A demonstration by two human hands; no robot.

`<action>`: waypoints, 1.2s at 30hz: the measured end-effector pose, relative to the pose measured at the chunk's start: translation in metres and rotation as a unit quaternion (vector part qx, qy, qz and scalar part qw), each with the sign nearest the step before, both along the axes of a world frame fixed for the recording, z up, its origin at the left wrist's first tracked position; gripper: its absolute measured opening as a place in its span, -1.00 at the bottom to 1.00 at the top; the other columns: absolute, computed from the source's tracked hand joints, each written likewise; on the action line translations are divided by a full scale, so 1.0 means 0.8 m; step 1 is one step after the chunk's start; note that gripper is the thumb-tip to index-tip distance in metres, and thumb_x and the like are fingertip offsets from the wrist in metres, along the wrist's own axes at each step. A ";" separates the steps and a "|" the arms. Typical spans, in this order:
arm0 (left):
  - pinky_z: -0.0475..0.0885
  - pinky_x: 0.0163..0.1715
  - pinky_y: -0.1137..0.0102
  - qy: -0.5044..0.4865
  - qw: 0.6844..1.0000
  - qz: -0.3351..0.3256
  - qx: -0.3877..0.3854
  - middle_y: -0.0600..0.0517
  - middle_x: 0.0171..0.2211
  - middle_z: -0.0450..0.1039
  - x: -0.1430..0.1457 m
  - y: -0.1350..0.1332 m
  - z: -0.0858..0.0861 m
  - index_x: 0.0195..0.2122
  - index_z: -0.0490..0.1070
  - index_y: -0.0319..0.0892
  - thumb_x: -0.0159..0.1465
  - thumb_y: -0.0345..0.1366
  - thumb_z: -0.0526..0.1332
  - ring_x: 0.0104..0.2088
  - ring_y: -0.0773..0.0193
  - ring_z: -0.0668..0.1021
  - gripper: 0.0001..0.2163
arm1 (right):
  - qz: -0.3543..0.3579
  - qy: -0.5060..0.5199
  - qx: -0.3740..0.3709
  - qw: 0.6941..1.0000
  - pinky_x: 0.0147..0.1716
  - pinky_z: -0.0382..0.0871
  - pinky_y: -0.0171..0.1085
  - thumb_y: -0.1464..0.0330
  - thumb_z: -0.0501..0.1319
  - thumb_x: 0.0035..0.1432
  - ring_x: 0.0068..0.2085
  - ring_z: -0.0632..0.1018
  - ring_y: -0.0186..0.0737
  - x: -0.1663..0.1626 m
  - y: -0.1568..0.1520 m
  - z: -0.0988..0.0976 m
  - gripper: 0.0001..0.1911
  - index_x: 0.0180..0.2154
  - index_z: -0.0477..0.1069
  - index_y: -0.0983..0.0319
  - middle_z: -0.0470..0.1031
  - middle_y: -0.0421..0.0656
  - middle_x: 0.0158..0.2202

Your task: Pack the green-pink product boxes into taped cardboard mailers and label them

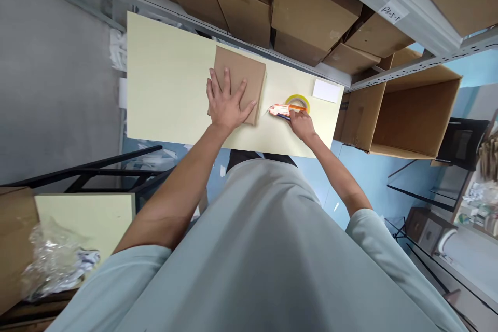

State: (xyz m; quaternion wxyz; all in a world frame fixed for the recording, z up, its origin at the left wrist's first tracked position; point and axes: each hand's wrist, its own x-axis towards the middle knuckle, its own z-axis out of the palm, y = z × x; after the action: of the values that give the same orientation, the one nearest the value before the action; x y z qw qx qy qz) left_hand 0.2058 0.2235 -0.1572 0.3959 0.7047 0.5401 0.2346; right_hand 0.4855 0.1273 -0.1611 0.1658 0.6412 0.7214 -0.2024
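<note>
My left hand lies flat on a closed brown cardboard box, fingers spread across its top. The box rests on a pale yellow tabletop. To its right, my right hand is closed at the rear end of an orange and white utility knife, whose thin tip points left toward the box. A dark blue, pen-like stick runs along the knife's near side; whether the hand grips it too, I cannot tell. Just behind the knife lies a yellow-rimmed roll of tape, partly covered by the knife and fingers.
A white rectangular block sits at the table's right end. Shelving with several cardboard boxes lines the far edge. A large open carton stands to the right. At lower left, clear plastic wrap lies on another pale board.
</note>
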 end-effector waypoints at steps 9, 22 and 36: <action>-0.34 0.62 -0.42 0.033 0.992 -0.121 0.019 -0.15 0.52 0.41 -0.036 -0.012 0.024 0.29 0.62 0.12 0.26 0.29 0.44 0.69 -0.46 0.00 -0.35 | 0.102 0.044 -0.037 0.993 0.28 0.43 0.05 0.45 0.09 0.62 0.06 0.73 0.14 -0.101 -0.034 -0.002 -0.62 0.30 0.42 0.53 0.73 0.31 0.08; -0.45 0.62 -0.39 0.140 0.988 0.060 0.019 -0.25 0.74 -0.13 0.065 -0.044 -0.008 0.66 0.21 -0.11 0.38 -0.03 0.39 0.73 -0.37 -0.26 -0.14 | 0.117 0.054 -0.029 0.991 0.22 0.47 -0.05 0.53 -0.02 0.64 0.05 0.75 0.03 -0.165 -0.083 -0.002 -0.65 0.22 0.46 0.51 0.74 0.23 0.01; -0.40 0.61 -0.44 0.148 0.980 -0.113 0.066 -0.22 0.73 -0.10 0.020 -0.048 -0.018 0.64 0.25 -0.08 0.26 -0.12 0.41 0.72 -0.45 -0.16 -0.10 | -0.048 -0.061 -0.123 0.989 0.21 0.48 -0.05 0.12 0.00 0.72 0.18 0.69 0.25 0.053 -0.130 0.068 -0.44 0.34 0.36 0.47 0.69 0.38 0.15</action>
State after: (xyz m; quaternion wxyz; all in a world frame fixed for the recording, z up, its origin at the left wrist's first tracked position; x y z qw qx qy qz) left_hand 0.2221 0.1853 -0.1716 0.2880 0.8124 0.4934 0.1163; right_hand 0.5277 0.0231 -0.1069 0.2775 0.6612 0.6475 -0.2579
